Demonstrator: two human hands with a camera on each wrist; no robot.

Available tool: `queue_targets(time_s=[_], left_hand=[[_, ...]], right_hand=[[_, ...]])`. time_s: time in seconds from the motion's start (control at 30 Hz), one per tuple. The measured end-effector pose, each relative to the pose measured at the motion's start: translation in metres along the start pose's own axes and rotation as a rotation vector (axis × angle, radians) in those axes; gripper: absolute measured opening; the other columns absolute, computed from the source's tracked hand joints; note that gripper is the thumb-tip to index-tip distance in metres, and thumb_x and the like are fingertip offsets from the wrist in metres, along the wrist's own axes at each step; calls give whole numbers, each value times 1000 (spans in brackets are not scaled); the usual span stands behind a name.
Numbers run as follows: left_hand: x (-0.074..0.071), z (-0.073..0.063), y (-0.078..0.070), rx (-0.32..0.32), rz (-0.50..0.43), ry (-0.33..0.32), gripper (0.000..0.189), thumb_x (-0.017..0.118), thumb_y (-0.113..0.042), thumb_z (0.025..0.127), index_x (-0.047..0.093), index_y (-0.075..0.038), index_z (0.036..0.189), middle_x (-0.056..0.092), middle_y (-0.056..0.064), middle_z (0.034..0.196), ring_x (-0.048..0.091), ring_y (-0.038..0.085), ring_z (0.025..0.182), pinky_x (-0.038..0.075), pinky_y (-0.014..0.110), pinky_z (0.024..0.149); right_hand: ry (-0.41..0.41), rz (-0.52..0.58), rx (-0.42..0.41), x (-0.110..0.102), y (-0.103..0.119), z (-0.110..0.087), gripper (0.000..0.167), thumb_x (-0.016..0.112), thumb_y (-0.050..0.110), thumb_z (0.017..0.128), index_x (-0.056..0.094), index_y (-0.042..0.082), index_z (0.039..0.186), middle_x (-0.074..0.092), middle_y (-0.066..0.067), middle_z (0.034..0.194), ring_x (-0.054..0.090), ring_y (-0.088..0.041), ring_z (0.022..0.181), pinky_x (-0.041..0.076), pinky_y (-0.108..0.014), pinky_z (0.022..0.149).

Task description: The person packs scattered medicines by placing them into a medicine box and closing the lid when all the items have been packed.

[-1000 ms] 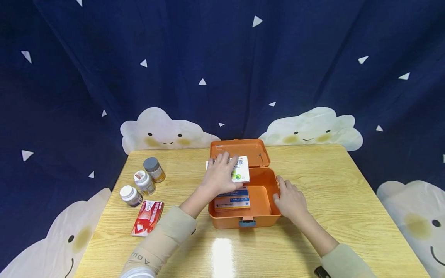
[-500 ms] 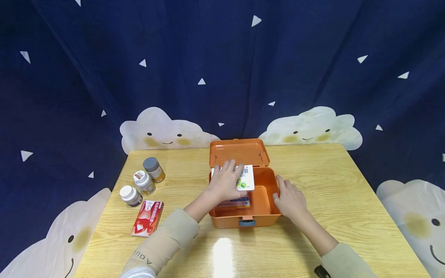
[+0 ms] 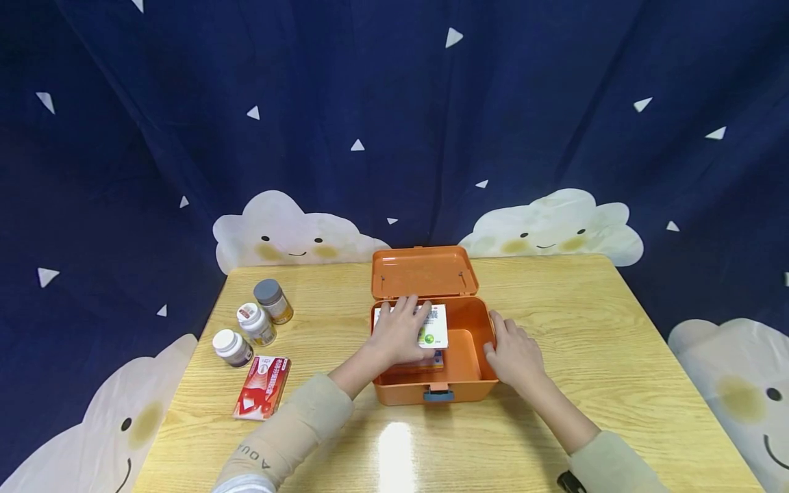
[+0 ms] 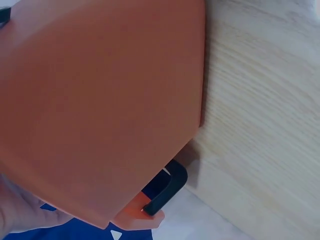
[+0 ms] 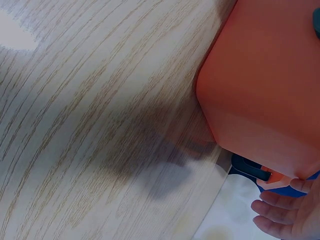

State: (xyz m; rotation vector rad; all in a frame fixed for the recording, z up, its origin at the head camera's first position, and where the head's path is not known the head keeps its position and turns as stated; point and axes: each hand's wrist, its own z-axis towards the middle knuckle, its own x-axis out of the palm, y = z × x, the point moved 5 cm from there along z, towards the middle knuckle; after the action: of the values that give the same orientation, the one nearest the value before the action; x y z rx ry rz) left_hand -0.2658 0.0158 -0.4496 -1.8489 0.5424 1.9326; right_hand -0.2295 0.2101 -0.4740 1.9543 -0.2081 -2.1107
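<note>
Over the left half of the orange plastic case (image 3: 401,395), the left hand (image 3: 397,337) grasped a flat white-and-green cardboard carton (image 3: 436,331); the right hand (image 3: 516,351) gripped the case's right rim, apparently to steady it.

left fingers (image 3: 411,306) gripping white box (image 3: 435,327), orange case (image 3: 403,394)

The left sleeve (image 3: 290,431) is made in beige, finished with a broad, greyer cuff (image 3: 329,407) and printed with dark capital letters (image 3: 265,463), only partly legible. Whitish cloth (image 3: 245,483) is seen above it. The right sleeve (image 3: 616,469) is matched in pale beige.
</note>
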Motion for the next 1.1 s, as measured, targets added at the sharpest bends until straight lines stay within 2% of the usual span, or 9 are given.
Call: queue_targets(time_s=[0.23, 0.47, 0.73, 1.1], left_hand=[[9, 0, -1, -13, -14, 53, 86, 65, -61, 68, 38, -18, 137, 39, 10, 135, 39, 28, 122, 37, 52, 92], [18, 1, -3, -15, 34, 53, 86, 65, -64, 67, 41, -16, 134, 45, 8, 125, 44, 24, 111, 43, 48, 84], [31, 3, -5, -17, 32, 92, 85, 66, -64, 67, 42, -14, 133, 45, 7, 123, 44, 24, 109, 44, 48, 84], [47, 4, -9, -17, 86, 158, 84, 63, -64, 69, 43, -13, 133, 45, 7, 124, 44, 24, 111, 45, 48, 84]], right_hand=[[8, 2, 8, 1, -1, 1, 57, 49, 22, 83, 35, 4, 135, 51, -23, 114, 53, -40, 93, 44, -53, 70], [9, 2, 11, 3, -2, 1, 57, 49, 23, 84, 34, 4, 135, 51, -23, 115, 53, -40, 92, 44, -52, 68], [7, 4, 12, 2, -2, 1, 57, 50, 22, 83, 34, 5, 135, 51, -22, 115, 53, -40, 91, 44, -52, 67], [5, 6, 7, 2, -2, 1, 56, 48, 23, 83, 35, 5, 135, 51, -23, 115, 54, -40, 90, 44, -52, 68]])
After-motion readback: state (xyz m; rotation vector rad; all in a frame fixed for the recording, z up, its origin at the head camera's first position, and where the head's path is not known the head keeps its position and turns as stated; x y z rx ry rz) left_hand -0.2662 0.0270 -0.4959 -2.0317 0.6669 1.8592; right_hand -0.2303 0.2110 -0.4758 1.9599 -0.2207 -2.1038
